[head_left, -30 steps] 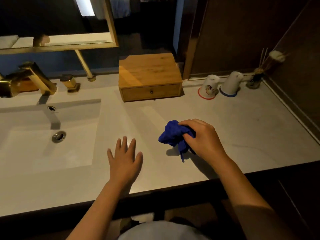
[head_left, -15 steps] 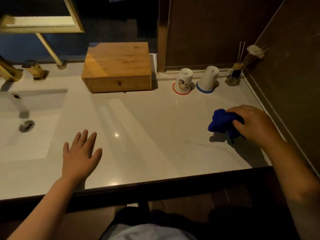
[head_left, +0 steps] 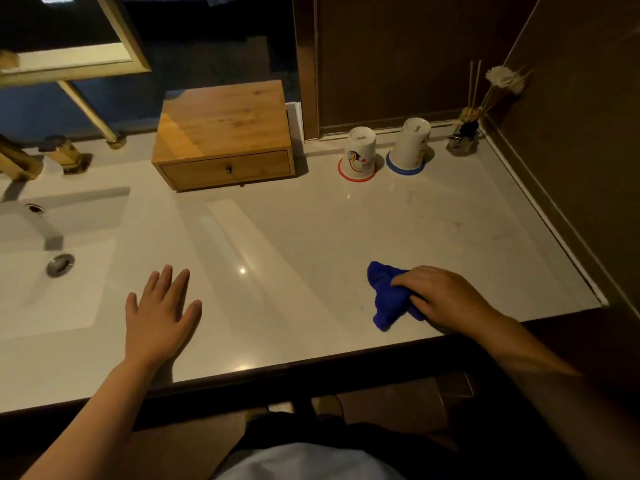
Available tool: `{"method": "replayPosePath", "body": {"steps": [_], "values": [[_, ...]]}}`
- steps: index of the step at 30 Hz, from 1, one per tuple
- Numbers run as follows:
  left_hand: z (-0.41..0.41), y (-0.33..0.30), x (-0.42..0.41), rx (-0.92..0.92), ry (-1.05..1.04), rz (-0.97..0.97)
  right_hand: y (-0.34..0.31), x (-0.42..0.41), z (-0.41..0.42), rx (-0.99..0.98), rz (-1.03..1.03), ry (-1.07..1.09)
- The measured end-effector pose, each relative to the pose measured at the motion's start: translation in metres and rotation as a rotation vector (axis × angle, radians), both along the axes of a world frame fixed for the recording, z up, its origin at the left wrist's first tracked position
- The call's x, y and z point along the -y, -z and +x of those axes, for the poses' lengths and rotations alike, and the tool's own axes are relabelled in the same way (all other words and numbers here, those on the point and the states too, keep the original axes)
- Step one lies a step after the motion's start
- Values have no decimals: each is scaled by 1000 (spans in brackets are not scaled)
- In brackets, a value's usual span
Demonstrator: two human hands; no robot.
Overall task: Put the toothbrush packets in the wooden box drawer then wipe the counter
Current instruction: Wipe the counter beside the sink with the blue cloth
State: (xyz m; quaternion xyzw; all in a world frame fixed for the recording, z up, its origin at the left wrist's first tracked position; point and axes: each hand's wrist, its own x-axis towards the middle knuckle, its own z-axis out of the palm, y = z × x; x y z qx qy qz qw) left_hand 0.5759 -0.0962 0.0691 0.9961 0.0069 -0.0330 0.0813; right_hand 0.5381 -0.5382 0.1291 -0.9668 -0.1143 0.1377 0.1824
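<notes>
Right hand (head_left: 446, 297) rests on a bunched blue cloth (head_left: 389, 296), fingers (head_left: 403, 281) curled over it and grasping it against the pale desk (head_left: 311, 237) at about 4 o'clock, near the front edge. Left hand (head_left: 159, 315) lies flat on the desk at about 8 o'clock, fingers released and spread, holding nothing. The wooden box (head_left: 223, 133) stands at 12 o'clock against the back wall; its drawer (head_left: 227, 169) is shut flush, knob facing forward. No toothbrush packets can be seen on the desk; whether they are inside the drawer cannot be told. Two cups, upside down, stand at 1 o'clock: one on a red coaster (head_left: 358, 157), one on a blue coaster (head_left: 410, 147). A reed diffuser (head_left: 465, 136) occupies the far right corner. Sink basin (head_left: 52, 268) at 9 o'clock.
</notes>
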Motion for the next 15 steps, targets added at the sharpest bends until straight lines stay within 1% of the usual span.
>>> {"method": "replayPosePath", "body": {"steps": [2, 4, 7, 9, 11, 12, 14, 15], "values": [[1, 0, 0, -1, -5, -3, 2, 1, 2, 7, 28, 13], [1, 0, 0, -4, -4, -3, 1, 6, 5, -18, 1, -8], [0, 1, 0, -5, -5, -1, 3, 14, 9, -77, -223, -201], [0, 1, 0, -4, -5, -4, -1, 17, 10, -155, -330, -263], [1, 0, 0, -1, -4, -7, -6, 14, 9, -243, -302, -195], [1, 0, 0, 2, -5, -7, -7, 9, 7, -239, -235, -115], [1, 1, -1, 2, -8, -10, -2, -6, 1, -87, -85, 93], [1, 1, 0, 2, -10, -13, 4, -14, -3, 6, -76, 165]]}}
